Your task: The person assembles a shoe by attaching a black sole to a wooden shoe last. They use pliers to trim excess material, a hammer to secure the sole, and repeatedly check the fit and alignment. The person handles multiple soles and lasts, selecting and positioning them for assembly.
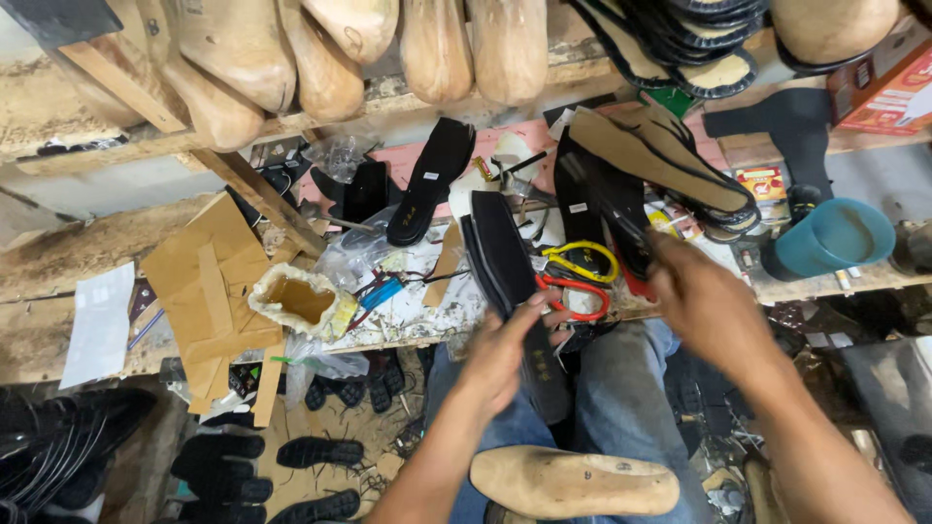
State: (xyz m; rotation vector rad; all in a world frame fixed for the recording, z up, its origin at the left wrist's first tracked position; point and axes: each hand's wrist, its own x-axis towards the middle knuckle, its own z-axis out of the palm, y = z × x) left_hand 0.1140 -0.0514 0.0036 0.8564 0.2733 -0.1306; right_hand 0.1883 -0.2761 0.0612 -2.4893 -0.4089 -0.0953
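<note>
Even, bright light; soft shadows under bench; right hand (704, 301) motion-blurred; wide-angle bending at edges; centre sharp.

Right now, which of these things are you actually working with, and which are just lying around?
In hand:
left hand on black sole
right hand by black insoles

Lying about:
red scissors
yellow scissors
teal cup
cardboard
wooden last

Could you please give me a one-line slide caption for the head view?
Left hand rests on a black insole at a cluttered workbench; the blurred right hand hovers beside stacked soles.
</note>
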